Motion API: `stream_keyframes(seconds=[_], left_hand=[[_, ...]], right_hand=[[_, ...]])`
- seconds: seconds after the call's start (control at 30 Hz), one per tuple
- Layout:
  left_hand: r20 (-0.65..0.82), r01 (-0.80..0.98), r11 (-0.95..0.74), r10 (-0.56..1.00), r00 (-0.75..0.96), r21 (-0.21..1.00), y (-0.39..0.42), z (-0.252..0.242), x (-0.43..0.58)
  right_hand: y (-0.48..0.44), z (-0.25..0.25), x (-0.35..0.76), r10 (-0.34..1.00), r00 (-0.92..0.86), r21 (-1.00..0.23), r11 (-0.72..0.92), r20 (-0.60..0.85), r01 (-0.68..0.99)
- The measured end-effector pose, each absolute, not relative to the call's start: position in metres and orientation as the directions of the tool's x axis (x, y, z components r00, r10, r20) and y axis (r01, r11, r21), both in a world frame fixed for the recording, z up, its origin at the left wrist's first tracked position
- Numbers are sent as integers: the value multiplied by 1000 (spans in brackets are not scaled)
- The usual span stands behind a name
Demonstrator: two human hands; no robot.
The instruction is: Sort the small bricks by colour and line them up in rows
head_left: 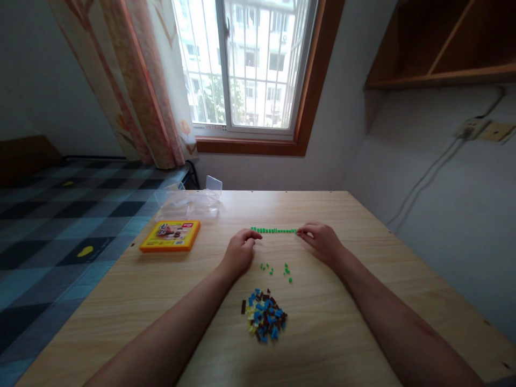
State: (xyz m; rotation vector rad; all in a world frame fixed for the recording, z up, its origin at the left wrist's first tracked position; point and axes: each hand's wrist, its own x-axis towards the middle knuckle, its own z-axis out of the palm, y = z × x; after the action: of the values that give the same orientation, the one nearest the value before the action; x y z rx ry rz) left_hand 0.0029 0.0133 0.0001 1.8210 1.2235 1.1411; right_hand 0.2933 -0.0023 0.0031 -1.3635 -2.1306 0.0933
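Note:
A row of small green toy bricks [276, 231] runs across the wooden table in front of me. At its right end the fingertips of my right hand [320, 239] are pinched together on a tiny green brick. My left hand [241, 250] rests on the table by the row's left end, its fingers loosely bent and slightly apart with nothing visible in them. Between my forearms lie several loose green bricks [287, 270]. Closer to me is a pile of blue, brown and pale yellow bricks [266, 316].
A yellow and orange box [171, 236] lies at the table's left side. Behind it stands clear plastic packaging [189, 204]. The wooden table [322, 333] meets a bed with a checked cover [80, 220] on the left. A window [258, 64] is beyond the table.

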Motion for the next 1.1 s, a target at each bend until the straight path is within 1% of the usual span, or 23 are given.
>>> stream_keyframes(seconds=[0.07, 0.13, 0.23, 0.37, 0.5, 0.73, 1.1], left_hand=[[287, 355, -332, 942, 175, 874, 14, 0, 2], [275, 339, -316, 947, 167, 886, 14, -1, 2], [268, 322, -306, 951, 157, 896, 15, -2, 2], [270, 299, -302, 952, 145, 905, 15, -3, 2], [273, 309, -315, 947, 170, 897, 16, -2, 1], [284, 343, -330, 942, 177, 879, 17, -3, -1], [285, 312, -332, 940, 188, 890, 16, -1, 1]], right_hand=[[6, 1, 321, 868, -185, -361, 374, 461, 854], [12, -4, 343, 899, -68, -373, 247, 433, 895], [17, -13, 358, 919, -17, -382, 181, 394, 906], [21, -21, 355, 936, -35, -381, 177, 351, 908], [23, -22, 353, 942, -48, -376, 178, 332, 909], [23, -21, 355, 944, -54, -377, 182, 325, 908], [22, -20, 354, 946, -48, -388, 177, 319, 904]])
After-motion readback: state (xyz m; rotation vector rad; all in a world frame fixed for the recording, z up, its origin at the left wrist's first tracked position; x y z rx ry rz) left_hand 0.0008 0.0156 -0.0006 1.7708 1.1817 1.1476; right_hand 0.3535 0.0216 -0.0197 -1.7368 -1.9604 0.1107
